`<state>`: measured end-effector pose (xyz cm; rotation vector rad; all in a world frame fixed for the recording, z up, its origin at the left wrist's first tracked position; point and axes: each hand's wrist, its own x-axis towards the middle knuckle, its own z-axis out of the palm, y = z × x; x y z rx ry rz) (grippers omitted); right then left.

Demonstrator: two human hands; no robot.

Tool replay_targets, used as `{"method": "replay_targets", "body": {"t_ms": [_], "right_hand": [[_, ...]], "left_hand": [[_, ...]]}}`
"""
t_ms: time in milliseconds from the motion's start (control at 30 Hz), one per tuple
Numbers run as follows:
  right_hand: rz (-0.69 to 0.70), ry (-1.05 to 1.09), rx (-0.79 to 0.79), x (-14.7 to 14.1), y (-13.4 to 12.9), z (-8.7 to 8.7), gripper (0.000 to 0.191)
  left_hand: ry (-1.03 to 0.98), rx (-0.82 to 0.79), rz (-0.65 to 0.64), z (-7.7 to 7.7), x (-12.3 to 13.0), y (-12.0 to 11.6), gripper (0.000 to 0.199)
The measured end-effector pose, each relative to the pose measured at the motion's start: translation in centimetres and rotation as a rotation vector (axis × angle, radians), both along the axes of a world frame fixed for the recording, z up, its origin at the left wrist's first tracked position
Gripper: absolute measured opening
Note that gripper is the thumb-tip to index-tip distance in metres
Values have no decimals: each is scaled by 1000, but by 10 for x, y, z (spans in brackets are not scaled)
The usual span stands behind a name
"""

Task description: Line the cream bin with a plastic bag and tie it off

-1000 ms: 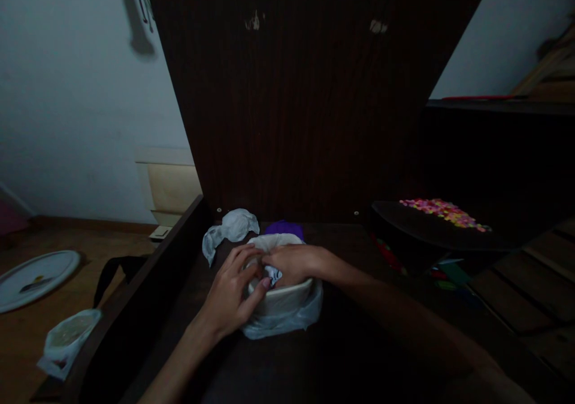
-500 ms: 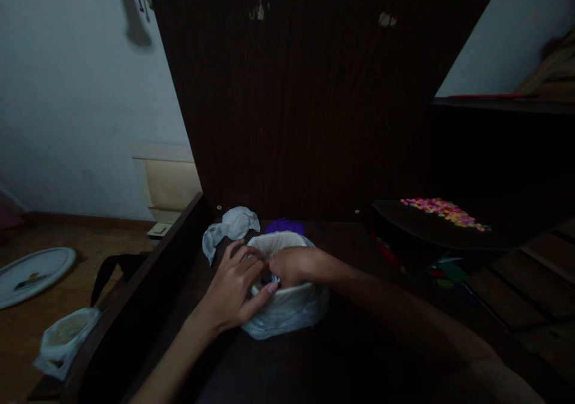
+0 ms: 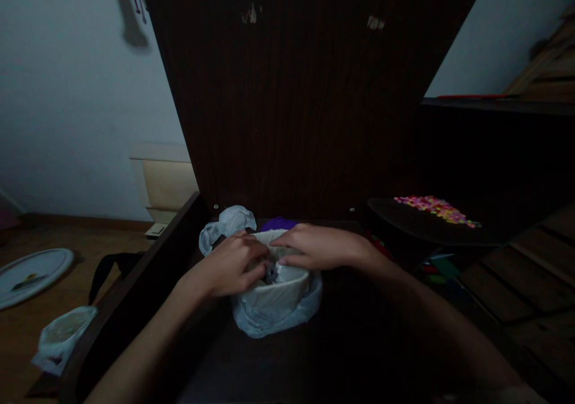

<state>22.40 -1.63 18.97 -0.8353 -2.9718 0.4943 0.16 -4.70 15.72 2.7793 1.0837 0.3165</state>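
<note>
A round container [image 3: 274,299] lined with a whitish plastic bag stands on the dark surface, the bag's edge folded down outside. My left hand [image 3: 238,263] is bent over its left rim, fingers curled into the opening on something I cannot make out. From the right, my right hand [image 3: 309,247] reaches over the rim with thumb and fingers apart, and nothing shows between them. Between the hands, a small dark and grey patterned thing [image 3: 271,272] shows inside. Its shape is unclear.
A crumpled white bag [image 3: 229,221] and a purple item [image 3: 279,223] lie behind the container. Pink and yellow pieces [image 3: 438,208] cover part of a shelf at right. A raised dark edge [image 3: 135,296] runs along the left; a bagged tub [image 3: 65,335] stands beyond it.
My right hand has come up out of the container to its rim, and its fingers now show. My left hand has curled further into the opening. The view has shifted slightly.
</note>
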Motion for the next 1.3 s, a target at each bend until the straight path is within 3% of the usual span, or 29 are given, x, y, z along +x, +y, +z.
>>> {"method": "replay_targets", "body": {"t_ms": [100, 167, 333, 467, 567, 800, 1067, 1300], "right_hand": [[-126, 91, 6, 48, -15, 15, 42], [-243, 69, -41, 84, -22, 5, 51], [-562, -23, -177, 163, -39, -58, 63], [-752, -143, -283, 200, -57, -104, 85], [-819, -211, -338, 209, -68, -129, 106], [-873, -95, -297, 203, -75, -166, 117], [-853, -96, -260, 186, -74, -164, 124], [-853, -58, -163, 185, -71, -174, 118]], "left_hand": [[39, -113, -31, 9, 11, 12, 21], [98, -191, -95, 7, 21, 23, 20], [269, -315, -154, -11, 49, 47, 15], [328, -352, -113, -24, 66, 57, 21], [347, -363, -91, -28, 75, 58, 25], [379, -352, -72, -23, 78, 41, 21], [344, -287, -39, -7, 58, 39, 17], [312, -274, -78, -15, 55, 37, 16]]}}
